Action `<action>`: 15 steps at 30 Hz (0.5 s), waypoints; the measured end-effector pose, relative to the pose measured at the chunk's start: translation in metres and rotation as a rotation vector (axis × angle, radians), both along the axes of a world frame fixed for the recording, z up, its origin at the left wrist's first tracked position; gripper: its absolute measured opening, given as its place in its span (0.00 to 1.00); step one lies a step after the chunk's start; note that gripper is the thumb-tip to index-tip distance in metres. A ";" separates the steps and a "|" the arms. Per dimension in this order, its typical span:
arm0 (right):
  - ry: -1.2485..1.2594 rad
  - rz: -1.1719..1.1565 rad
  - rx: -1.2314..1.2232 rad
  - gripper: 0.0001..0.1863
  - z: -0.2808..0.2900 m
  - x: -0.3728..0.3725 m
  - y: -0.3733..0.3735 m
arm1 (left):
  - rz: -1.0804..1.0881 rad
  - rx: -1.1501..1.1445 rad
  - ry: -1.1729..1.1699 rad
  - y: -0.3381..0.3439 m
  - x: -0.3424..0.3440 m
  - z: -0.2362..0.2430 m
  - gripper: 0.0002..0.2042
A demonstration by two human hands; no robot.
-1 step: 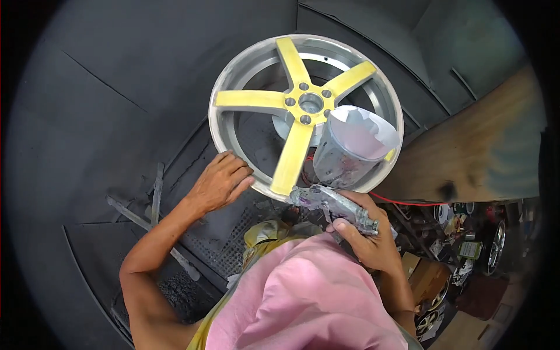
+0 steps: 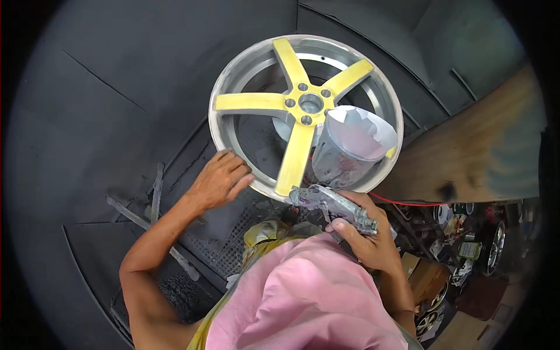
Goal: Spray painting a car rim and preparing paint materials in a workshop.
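My left hand curls its fingers over the lower-left rim of a silver wheel with five pale yellow spokes. In my right hand is a paint-spattered metal spray gun, its nozzle end near the foot of the lowest spoke. The gun's translucent cup, with a white paper lining and pinkish inside, overlaps the right part of the wheel in view. Whatever supports the wheel is mostly hidden behind it.
Dark grey paint-coated booth walls surround the left and top. A stained brown board stands at right, with a red hose along it. Below lie clutter, cardboard and loose wheels. A grey bar lies lower left.
The wheel has turned slightly counterclockwise, with its top spoke a little further left. My left hand stays at the rim, and the spray gun is almost in the same place.
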State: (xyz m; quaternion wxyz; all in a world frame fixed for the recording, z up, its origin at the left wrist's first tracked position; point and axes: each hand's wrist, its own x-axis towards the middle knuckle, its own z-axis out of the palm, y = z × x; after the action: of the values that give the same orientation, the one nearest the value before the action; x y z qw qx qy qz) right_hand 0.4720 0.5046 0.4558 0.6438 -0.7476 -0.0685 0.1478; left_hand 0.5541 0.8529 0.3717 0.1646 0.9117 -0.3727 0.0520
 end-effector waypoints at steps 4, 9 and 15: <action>-0.039 0.040 -0.003 0.23 0.002 0.001 0.000 | 0.057 0.084 -0.114 0.014 0.029 0.001 0.15; -0.076 0.073 -0.006 0.23 0.001 0.006 -0.005 | 0.067 0.259 -0.015 -0.011 0.017 0.002 0.20; -0.019 0.013 0.015 0.23 -0.001 0.017 -0.014 | 0.009 -0.218 0.243 -0.052 -0.004 0.022 0.10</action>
State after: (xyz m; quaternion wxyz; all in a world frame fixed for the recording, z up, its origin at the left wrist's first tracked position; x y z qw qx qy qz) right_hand 0.4891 0.4907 0.4552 0.6477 -0.7437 -0.0806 0.1446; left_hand 0.5503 0.8010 0.3934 0.3062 0.8897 -0.3381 -0.0180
